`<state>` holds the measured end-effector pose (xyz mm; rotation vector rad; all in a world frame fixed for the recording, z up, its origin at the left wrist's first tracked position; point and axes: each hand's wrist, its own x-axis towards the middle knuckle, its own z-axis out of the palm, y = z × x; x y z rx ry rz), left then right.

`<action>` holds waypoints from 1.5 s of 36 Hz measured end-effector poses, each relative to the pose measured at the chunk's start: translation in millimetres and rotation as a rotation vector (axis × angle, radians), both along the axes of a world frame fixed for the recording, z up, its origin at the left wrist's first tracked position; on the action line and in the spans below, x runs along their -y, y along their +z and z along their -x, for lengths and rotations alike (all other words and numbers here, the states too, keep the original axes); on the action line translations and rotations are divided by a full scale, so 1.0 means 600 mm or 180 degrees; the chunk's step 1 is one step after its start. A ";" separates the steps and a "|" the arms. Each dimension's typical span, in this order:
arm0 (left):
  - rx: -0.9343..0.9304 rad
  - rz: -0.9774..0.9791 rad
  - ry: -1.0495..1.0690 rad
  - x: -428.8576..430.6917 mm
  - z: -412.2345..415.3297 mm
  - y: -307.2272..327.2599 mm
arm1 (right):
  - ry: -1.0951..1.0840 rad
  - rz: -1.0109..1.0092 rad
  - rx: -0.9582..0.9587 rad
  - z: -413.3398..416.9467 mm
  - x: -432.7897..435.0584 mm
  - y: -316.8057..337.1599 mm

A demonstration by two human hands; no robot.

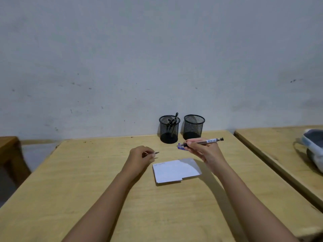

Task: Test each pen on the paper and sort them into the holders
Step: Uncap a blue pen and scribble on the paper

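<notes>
Two black mesh holders stand at the far edge of the wooden table (87, 180). The left holder (169, 130) has a few dark pens in it; the right holder (193, 127) looks empty. A small stack of white paper (174, 171) lies mid-table. My right hand (202, 151) grips a clear-barrelled pen (211, 141), held level above the table behind the paper. My left hand (139, 157) pinches a thin pen refill or tip piece (156, 152) left of the paper. A blue pen part (180, 145) lies on the table, partly hidden by my right hand.
A grey wall rises right behind the holders. A second wooden table (272, 151) stands to the right across a narrow gap, with a white and dark object (314, 147) on it. A darker wooden piece of furniture (8, 154) sits at the left.
</notes>
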<state>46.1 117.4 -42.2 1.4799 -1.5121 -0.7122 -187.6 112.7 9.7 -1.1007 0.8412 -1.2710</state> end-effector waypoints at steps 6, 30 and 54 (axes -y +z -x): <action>-0.0300 0.0476 -0.0432 -0.026 0.027 0.057 | 0.0061 0.0102 0.0021 -0.014 -0.019 0.006; -0.1790 0.0201 -0.0989 -0.053 0.070 0.103 | 0.0252 0.0443 -0.0242 -0.005 -0.027 0.020; -0.1747 0.0428 -0.0802 -0.061 0.069 0.101 | 0.0051 0.0821 -0.0449 -0.032 -0.032 0.015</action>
